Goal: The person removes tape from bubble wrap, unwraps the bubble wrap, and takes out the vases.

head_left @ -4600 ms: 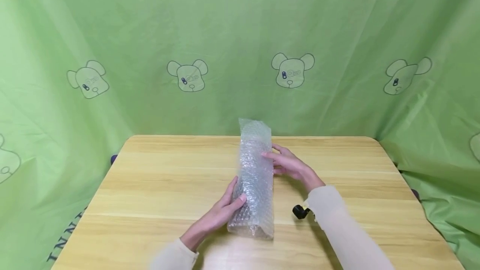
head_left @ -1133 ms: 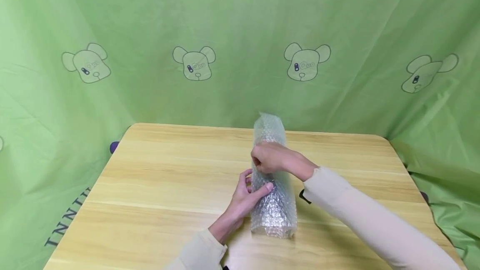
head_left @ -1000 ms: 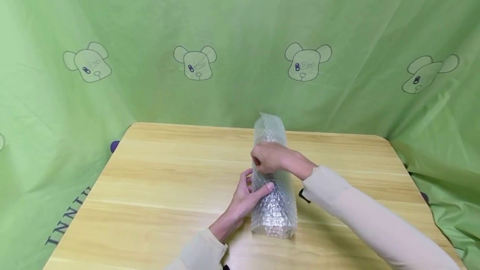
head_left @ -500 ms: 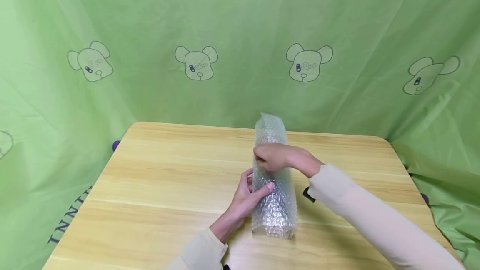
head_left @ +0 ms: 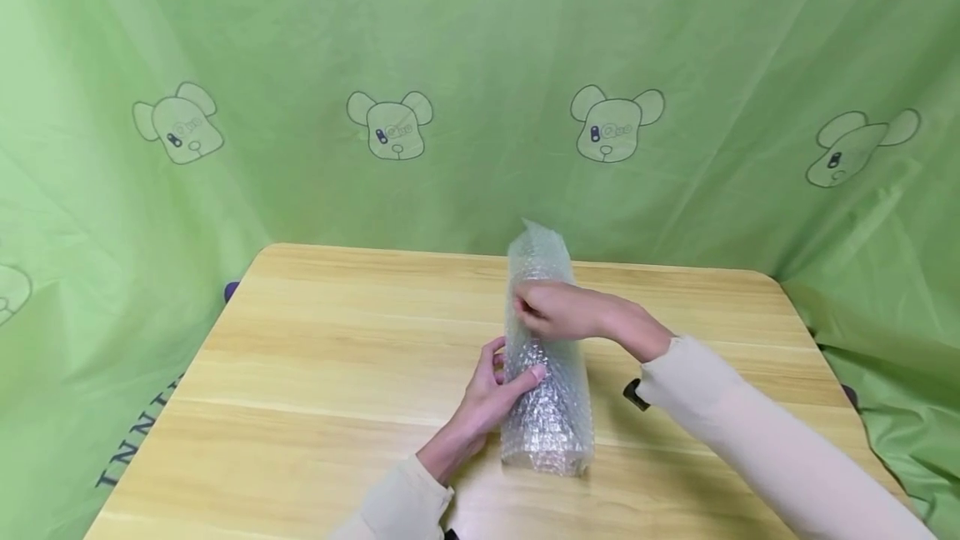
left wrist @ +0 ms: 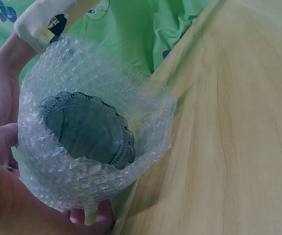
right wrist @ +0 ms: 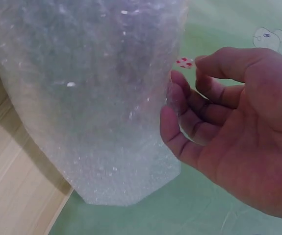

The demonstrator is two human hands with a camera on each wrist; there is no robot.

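Note:
A bubble-wrap roll [head_left: 547,423] lies lengthwise on the table, its far end near the back edge. In the left wrist view, a round glass base with a scalloped rim [left wrist: 89,128] shows inside the roll's near end; the rest of the glass piece is hidden. My left hand [head_left: 487,398] grips the roll from the left, thumb on top and fingers round the side. Over its upper half, my right hand [head_left: 558,309] has curled fingers. The right wrist view shows its thumb and index finger pinching a small clear piece with red marks [right wrist: 185,62], beside the wrap.
The wooden table [head_left: 337,340] has rounded back corners. A green curtain [head_left: 465,32] printed with bear heads hangs behind and along both sides. A black wrist camera [head_left: 636,395] sits below my right sleeve.
Since the first frame, my right hand has crossed over the roll, and the roll has shifted right. In the last half second, the right hand moves slightly right; my left hand keeps its hold.

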